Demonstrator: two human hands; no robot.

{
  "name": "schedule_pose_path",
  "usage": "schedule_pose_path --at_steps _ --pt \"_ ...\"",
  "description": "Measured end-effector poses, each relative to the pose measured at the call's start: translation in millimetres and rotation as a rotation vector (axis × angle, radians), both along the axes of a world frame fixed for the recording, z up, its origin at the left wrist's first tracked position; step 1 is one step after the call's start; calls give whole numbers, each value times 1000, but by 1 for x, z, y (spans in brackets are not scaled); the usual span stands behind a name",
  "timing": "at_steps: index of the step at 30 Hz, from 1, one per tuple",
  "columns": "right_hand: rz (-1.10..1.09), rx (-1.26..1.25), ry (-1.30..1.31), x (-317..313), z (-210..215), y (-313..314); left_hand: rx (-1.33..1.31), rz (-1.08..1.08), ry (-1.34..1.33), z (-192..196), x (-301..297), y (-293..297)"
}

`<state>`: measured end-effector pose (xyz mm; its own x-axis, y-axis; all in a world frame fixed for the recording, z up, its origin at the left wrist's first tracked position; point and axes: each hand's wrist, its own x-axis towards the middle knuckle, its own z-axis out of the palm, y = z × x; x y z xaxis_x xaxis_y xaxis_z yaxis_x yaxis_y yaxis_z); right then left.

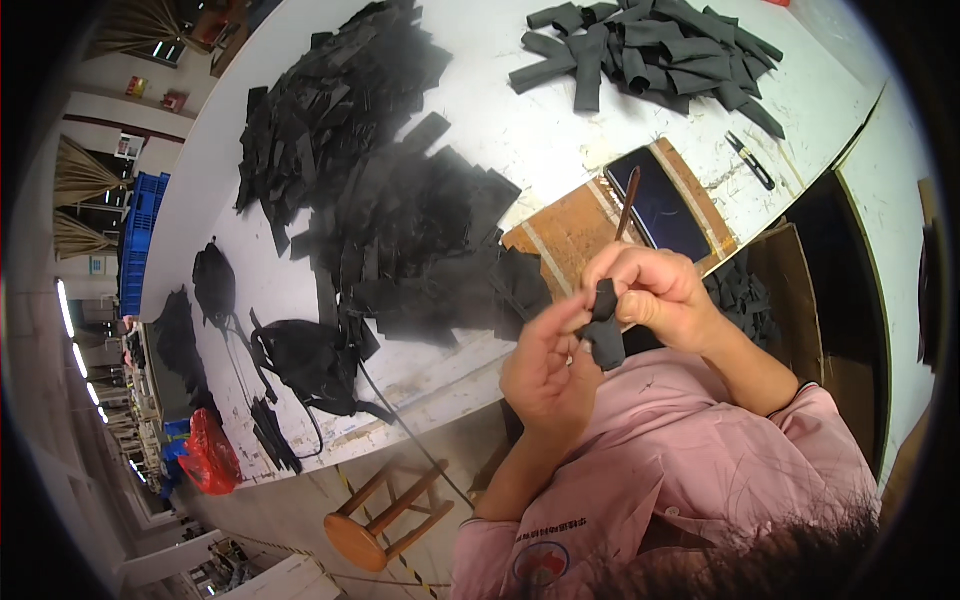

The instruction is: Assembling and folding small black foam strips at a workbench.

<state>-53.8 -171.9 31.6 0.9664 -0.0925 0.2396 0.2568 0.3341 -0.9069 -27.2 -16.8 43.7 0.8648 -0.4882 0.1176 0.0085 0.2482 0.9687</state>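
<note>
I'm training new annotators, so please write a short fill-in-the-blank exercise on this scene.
1. The left hand and the ____ hand hold a dark strip.
2. The plastic bag is coloured ____.
3. The wooden stool has a seat that isn't square but ____.
4. The person's shirt is coloured ____.

Missing words: right; red; round; pink.

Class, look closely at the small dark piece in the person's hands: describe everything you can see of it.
The small dark piece is charcoal to black, matte, and looks like fabric. It is short and strip-like, and appears bent or folded, with a narrower upper part and a broader lower part. The right hand grips its upper part; the left hand is against its left side. It is held up before the pink shirt. Fingers hide some edges.
</note>
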Motion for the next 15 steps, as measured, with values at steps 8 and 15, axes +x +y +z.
schedule_pose_path --at_steps 8,15 --pt "-216 -381 58 -11 26 -5 -121 145 -24 16 0 -29" --pt "-264 -503 -43 -10 72 -28 -430 -332 401 54 37 -40"
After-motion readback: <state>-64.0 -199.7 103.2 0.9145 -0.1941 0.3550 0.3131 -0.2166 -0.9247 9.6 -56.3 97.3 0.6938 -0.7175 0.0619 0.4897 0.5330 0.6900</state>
